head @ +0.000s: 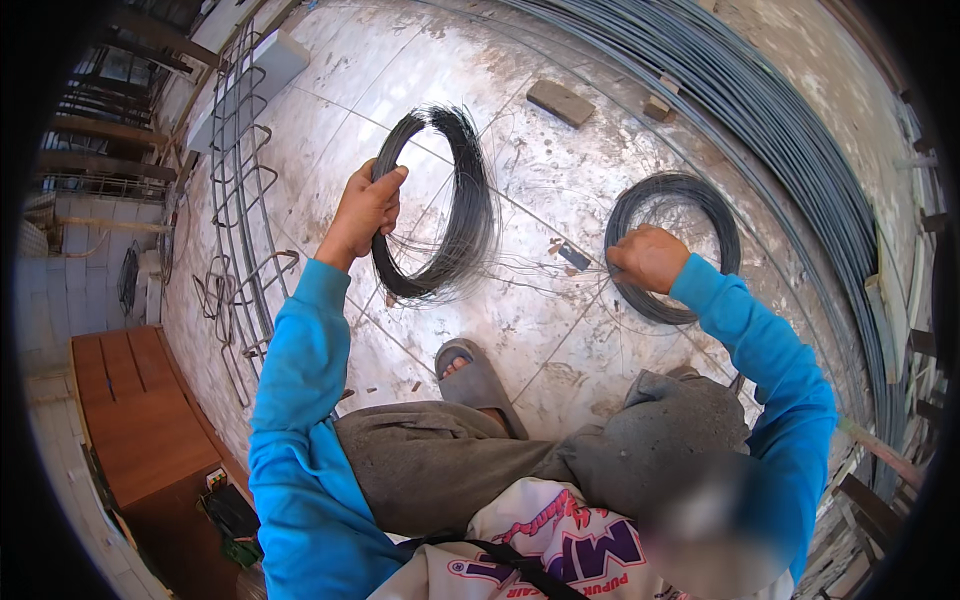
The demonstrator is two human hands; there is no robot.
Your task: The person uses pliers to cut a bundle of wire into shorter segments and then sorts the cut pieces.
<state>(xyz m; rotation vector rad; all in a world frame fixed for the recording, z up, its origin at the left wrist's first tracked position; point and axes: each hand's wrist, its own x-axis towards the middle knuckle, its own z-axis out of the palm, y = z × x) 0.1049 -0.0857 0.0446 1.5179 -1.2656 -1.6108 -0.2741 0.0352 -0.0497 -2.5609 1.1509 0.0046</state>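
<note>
My left hand (367, 210) grips the left side of a coil of thin dark binding wire (469, 202), thumb across the bundle. That coil is severed at its far end, where many wire ends fan out beside a small gap. My right hand (651, 259) is closed in a fist over the left side of a second round wire coil (720, 225) on the floor. Loose wire strands (525, 268) stretch between the first coil and this fist, bunching together where they meet it. The fist hides how its fingers lie against the second coil's rim.
Long steel rods (750, 82) line the right side. A bent rebar cage (244, 172) lies left, near a white block (281, 64). A brick (561, 103) rests ahead on the tiled floor (420, 345). Brown wooden furniture (142, 405) stands at lower left.
</note>
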